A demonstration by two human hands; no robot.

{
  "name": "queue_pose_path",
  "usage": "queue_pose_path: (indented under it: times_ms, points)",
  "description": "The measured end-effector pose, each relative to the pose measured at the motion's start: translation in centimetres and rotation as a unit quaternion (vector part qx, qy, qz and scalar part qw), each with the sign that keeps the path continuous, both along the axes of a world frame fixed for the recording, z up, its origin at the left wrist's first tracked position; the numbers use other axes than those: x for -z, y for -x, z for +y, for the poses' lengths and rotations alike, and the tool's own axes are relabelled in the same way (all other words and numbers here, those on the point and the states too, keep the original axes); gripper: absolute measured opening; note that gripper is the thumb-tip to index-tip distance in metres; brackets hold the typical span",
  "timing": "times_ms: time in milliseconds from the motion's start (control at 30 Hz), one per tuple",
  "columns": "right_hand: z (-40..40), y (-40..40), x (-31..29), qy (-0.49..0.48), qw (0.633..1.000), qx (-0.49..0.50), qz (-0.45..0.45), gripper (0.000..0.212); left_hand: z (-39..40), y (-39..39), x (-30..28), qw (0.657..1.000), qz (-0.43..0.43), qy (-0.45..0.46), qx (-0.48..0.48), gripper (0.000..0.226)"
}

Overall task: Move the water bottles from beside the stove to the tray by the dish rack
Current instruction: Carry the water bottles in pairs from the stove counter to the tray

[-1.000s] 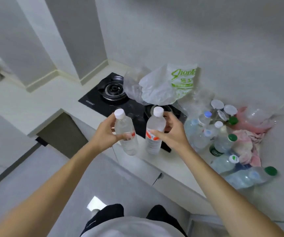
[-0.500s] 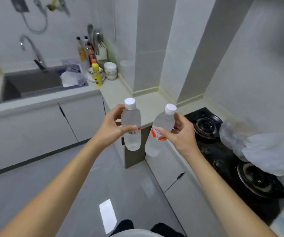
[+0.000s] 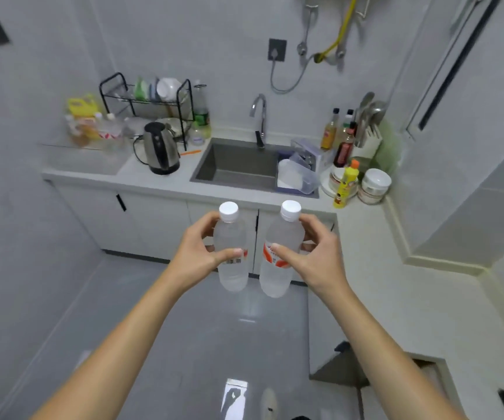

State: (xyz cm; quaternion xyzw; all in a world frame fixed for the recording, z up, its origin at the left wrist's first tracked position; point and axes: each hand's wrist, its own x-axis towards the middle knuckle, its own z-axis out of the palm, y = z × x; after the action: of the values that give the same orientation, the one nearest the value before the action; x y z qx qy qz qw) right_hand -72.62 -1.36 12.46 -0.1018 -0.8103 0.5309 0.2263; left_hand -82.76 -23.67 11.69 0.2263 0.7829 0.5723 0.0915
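Note:
My left hand (image 3: 197, 256) grips a clear water bottle (image 3: 232, 268) with a white cap and a barcode label, held upright over the floor. Close beside it, my right hand (image 3: 314, 259) holds a second clear bottle (image 3: 276, 277) with a white cap and an orange-and-white label, tilted slightly. Both are at mid-frame, in front of the sink counter. The black wire dish rack (image 3: 146, 100) stands at the far left of the counter. Left of it several bottles (image 3: 105, 128) sit on a clear tray (image 3: 87, 157), blurred. The stove is out of view.
A steel kettle (image 3: 160, 151) stands in front of the rack. The sink (image 3: 238, 163) with its tap is in the middle, a plastic box (image 3: 296, 177) at its right end. Sauce bottles, bowls and a yellow bottle (image 3: 345, 184) crowd the right corner. Grey floor lies between me and the cabinets.
The view has swung left from the stove and its bottle pile to face the sink counter and dish rack. Both hands keep their bottles, carried side by side.

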Motion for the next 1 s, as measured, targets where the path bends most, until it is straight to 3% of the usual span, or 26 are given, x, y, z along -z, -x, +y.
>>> queue_pose_path:
  times_ms: [267, 533, 733, 1000]
  points:
    - [-6.8, 18.8, -0.2, 0.018, 0.977, -0.214, -0.018, 0.054, -8.4, 8.9, -1.0, 0.978, 0.0, 0.019, -0.205, 0.062]
    - [-17.0, 34.5, 1.2, 0.014, 0.948, -0.316, -0.034, 0.056, -18.2, 17.5, 0.2, 0.939, -0.016, -0.006, -0.344, 0.056]
    - [-25.3, 46.2, 1.8, -0.009, 0.945, -0.323, -0.038, 0.053, -25.1, 30.2, 2.1, 0.932, -0.015, -0.026, -0.362, 0.062]
    - [-33.3, 61.2, 0.0, -0.024, 0.956, -0.29, -0.046, 0.049, -33.7, 47.2, 0.4, 0.949, -0.018, -0.008, -0.314, 0.063]
